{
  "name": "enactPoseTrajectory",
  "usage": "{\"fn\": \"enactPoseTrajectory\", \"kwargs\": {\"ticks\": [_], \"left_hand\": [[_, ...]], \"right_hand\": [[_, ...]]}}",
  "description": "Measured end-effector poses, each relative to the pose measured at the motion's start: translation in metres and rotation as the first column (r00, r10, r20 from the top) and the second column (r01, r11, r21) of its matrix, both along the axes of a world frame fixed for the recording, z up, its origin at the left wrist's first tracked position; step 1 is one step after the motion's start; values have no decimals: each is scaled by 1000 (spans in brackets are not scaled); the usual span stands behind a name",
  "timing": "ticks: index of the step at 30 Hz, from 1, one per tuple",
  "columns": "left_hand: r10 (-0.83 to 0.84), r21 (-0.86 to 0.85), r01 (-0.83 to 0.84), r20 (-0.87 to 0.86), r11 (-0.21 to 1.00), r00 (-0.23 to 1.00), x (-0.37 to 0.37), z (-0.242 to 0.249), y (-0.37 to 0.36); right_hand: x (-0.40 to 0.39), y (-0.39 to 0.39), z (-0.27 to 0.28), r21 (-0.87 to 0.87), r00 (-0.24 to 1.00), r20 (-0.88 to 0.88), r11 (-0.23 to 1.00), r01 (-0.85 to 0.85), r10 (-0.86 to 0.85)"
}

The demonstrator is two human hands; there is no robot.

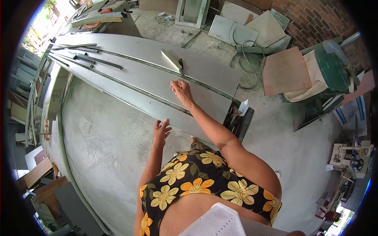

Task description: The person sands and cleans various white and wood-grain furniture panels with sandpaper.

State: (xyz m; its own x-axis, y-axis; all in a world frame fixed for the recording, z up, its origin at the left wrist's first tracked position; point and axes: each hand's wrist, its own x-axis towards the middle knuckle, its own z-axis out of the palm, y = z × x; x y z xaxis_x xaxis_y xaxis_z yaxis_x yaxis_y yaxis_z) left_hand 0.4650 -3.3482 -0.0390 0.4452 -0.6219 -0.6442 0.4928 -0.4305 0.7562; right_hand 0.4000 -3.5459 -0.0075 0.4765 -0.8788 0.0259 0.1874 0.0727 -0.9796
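Note:
My right hand [181, 92] is over the grey worktable [141, 80], its fingers curled together. Whether anything small is inside them is hidden. Just beyond it lies a pale bar [171, 60] with a short dark upright piece at its near end. My left hand [161, 131] hangs beside the table's near edge, fingers apart and slightly bent, with nothing visible in them. Dark metal strips [104, 61] lie toward the table's far left end, some of them overlapping. Long grooves run along the tabletop.
At the table's right end, a dark tray [247, 125] holds tools and a white squeeze bottle [243, 107]. A green round-ended machine or drum [332, 67] stands at right, near a coiled hose [252, 59]. Panels [232, 29] lean at the back. A long pipe [65, 153] runs along the left floor.

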Motion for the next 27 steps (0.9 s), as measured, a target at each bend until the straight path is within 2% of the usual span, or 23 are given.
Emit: {"fn": "enactPoseTrajectory", "kwargs": {"ticks": [4, 10, 13, 22, 26, 27], "left_hand": [[-11, 12, 11, 21, 1000, 1000, -1, 3, 2], [-20, 30, 19, 31, 999, 999, 1, 4, 3], [-13, 34, 12, 32, 999, 999, 1, 6, 3], [6, 41, -8, 57, 999, 998, 5, 4, 5], [-8, 48, 5, 73, 999, 997, 1, 5, 6], [-15, 46, 11, 75, 999, 997, 2, 5, 6]], "right_hand": [[1, 5, 0, 14, 996, -82, 999, -37, 38], [5, 7, -3, -33, 994, -101, 999, -35, 31], [10, 7, -19, -162, 992, -123, 987, 10, -30], [14, 10, -26, -161, 982, -188, 986, -34, 3], [12, 14, -22, -275, 971, -230, 961, 2, -67], [8, 17, -10, -307, 951, -298, 952, -9, -87]]}}
